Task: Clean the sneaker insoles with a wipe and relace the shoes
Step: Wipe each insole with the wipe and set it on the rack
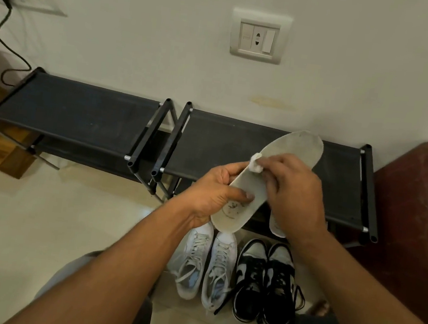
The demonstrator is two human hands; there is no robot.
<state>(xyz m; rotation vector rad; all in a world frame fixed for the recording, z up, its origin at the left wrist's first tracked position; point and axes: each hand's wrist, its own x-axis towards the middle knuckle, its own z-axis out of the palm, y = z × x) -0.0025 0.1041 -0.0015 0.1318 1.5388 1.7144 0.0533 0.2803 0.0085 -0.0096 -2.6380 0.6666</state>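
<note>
Our left hand (214, 189) grips insole (265, 179) at heel, tilted up for support; our right hand (293, 188) pinches wipe (257, 162), rubbing midsection. Sneakers (236, 271) wait on floor (36, 220), second insole (278, 226) beyond.

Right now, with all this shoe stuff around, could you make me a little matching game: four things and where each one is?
Things:
1. insole
2. wipe
3. white sneakers
4. black-and-white sneakers

Places:
A. on the floor, rightmost pair
B. pinched in the right hand
C. held in the left hand
D. on the floor, left pair

Pairs: 1-C, 2-B, 3-D, 4-A
</note>
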